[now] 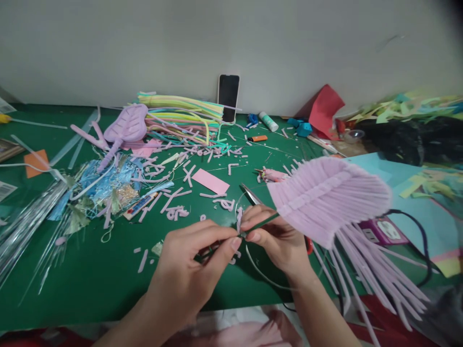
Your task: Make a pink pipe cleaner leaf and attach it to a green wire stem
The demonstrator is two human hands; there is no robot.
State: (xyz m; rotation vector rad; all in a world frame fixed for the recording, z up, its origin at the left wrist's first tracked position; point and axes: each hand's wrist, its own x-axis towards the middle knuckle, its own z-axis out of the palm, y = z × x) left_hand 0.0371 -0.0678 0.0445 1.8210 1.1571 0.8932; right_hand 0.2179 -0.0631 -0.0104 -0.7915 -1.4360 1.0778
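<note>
A large lilac leaf (329,193) made of side-by-side pipe cleaners extends to the right, with a dark green stem (265,221) at its base. My right hand (277,241) is closed on that stem, thumb below and fingers above. My left hand (195,258) pinches the stem's lower end, thumb against forefinger, close to the right fingertips. Part of the stem runs hidden behind my left fingers. A thin pale wire (260,272) curves below the hands. Scissors (251,194) lie partly under my right hand, their red handle showing beside the wrist.
Lilac pipe cleaner scraps (177,212) litter the green table (108,284). A smaller lilac leaf (126,126), blue tinsel (104,180) and a bundle of coloured pipe cleaners (181,108) lie behind. A phone (228,94) leans on the wall. Long lilac pipe cleaners (376,274) overhang the right front edge.
</note>
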